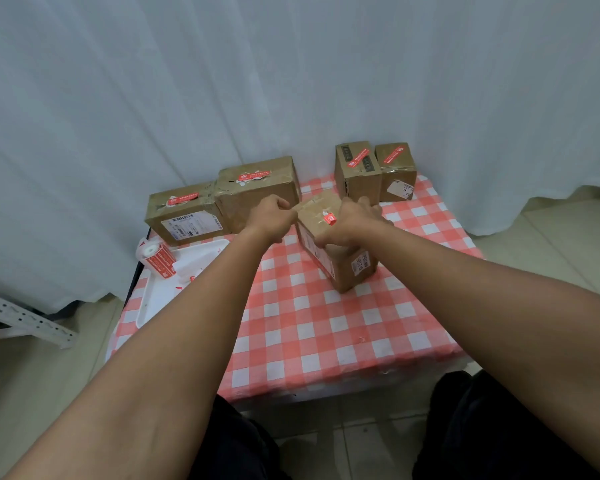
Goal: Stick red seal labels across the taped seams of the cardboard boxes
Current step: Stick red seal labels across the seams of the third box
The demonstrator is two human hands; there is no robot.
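Head view looks down on a worktop [291, 323] covered in red-and-white check, with both bare arms reaching to a cardboard box [329, 244] standing near its middle. A red seal label [330, 218] sits on the top face of that box, over the glossy taped seam; only one end of it shows, the rest lying under the right hand [352, 220]. That right hand lies over the top of the box, fingers bent down on the label and the far edge, so it appears to be pressing the label rather than lifting anything. The left hand [274, 213] is curled into a loose fist at the box's left upper corner, touching it; whether it pinches a strip of backing or the label's end, I cannot tell.

Four other boxes stand at the back, two to the left [184, 216] [257, 192] and two to the right [357, 174] [395, 171], each already bearing a red label on top. A label roll [156, 258] rests on a white tray [174, 299] at the left edge.

To do this step well, I judge the label should run square across the seam, with equal length on each flap. The left hand should steady the box while the right rubs outward from the middle to the ends, so no bubble or lifted corner remains on the slick tape.
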